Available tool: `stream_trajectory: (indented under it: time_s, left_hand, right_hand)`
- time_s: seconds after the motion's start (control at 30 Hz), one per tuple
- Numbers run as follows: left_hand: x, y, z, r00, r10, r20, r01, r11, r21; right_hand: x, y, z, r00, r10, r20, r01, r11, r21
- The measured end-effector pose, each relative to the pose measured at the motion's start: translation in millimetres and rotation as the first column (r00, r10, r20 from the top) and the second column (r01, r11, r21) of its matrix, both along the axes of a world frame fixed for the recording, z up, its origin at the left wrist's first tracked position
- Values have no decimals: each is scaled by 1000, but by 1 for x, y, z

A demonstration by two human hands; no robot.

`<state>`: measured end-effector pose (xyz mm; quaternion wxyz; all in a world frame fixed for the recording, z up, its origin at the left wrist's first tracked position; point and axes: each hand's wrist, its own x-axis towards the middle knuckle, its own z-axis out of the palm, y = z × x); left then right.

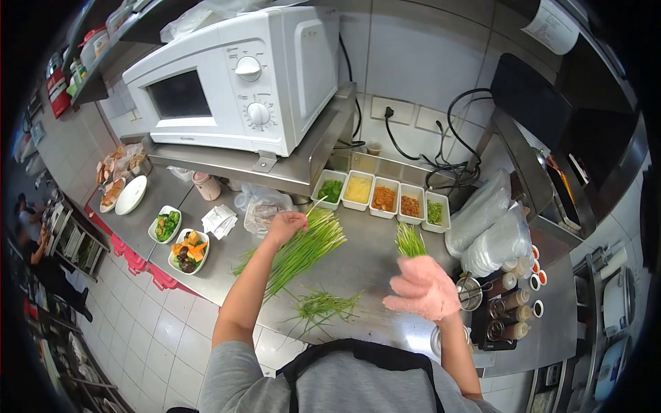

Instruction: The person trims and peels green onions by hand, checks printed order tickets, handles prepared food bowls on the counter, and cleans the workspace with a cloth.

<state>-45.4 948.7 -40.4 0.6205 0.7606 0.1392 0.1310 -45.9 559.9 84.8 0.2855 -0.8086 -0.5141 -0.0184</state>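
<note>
A large pile of long green stalks [303, 248] lies on the steel counter. At the pile's upper end my left hand [289, 226] is closed, its fingers pinching pale stalk ends. My right hand [421, 289], in a fluffy pink glove, rests over the lower part of a smaller green bunch [410, 241]; its gloved fingers point left and look spread, and the palm side is hidden. Loose thin green scraps [322, 307] lie on the counter between my hands, nearer to my body.
Behind my hands stand several white containers [383, 197] of chopped food. A microwave [227, 79] sits on a shelf at upper left. Bowls of vegetables [188, 251] are on the left; plastic bags [492, 237] and sauce bottles [513, 299] stand on the right.
</note>
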Motion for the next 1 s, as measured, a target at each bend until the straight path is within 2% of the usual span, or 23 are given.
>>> stream_trajectory:
  time_s: [0.1,0.13,0.2,0.33,0.37,0.4,0.43,0.53,0.57,0.67,0.73,0.77,0.83,0.9,0.93,0.97,1.0]
  left_hand:
    - [-15,-58,62,996,-87,9,87,972,-217]
    - [-18,-77,73,988,-147,42,152,959,-237]
    - [-28,-114,85,959,-263,108,284,919,-273]
    - [-51,-168,93,948,-274,162,305,927,-219]
    - [-55,-171,89,954,-255,160,288,929,-232]
    - [-58,-172,86,960,-232,158,266,933,-245]
    - [-61,-174,84,952,-224,207,276,921,-275]
    - [-72,-178,90,950,-241,200,294,905,-308]
    - [-75,-178,90,953,-244,181,292,898,-329]
    - [-83,-174,89,960,-241,141,278,877,-392]
    - [-87,-172,90,966,-221,136,258,860,-440]
    - [-87,-173,91,967,-214,137,253,860,-444]
    - [-85,-177,95,969,-204,140,245,857,-452]
    - [-78,-179,83,951,-240,196,302,858,-416]
    - [-75,-180,78,940,-260,221,330,857,-396]
    - [-75,-183,80,945,-251,210,318,857,-406]
    - [-76,-185,85,950,-242,197,304,858,-415]
  right_hand:
    - [3,21,-12,920,92,-381,32,951,307]
    - [4,31,-19,871,147,-468,55,919,390]
    - [8,50,-34,780,233,-580,120,855,505]
    - [16,72,-58,678,270,-684,273,771,576]
    - [18,75,-66,579,323,-748,356,725,589]
    - [18,76,-78,326,561,-761,534,555,638]
    - [13,74,-67,376,526,-763,531,552,643]
    - [34,63,-50,344,735,-584,296,506,810]
    - [36,54,-33,554,609,-568,261,521,813]
    - [55,29,-27,545,646,-535,351,403,845]
    - [56,27,-19,451,572,-685,606,367,706]
    - [65,22,-19,563,612,-555,210,543,813]
    - [45,32,-23,676,537,-504,10,678,735]
    - [17,47,-25,861,307,-406,-41,838,545]
    - [5,54,-28,947,104,-304,33,909,415]
    - [1,63,-41,566,377,-733,327,714,619]
    - [6,60,-44,476,462,-748,355,678,644]
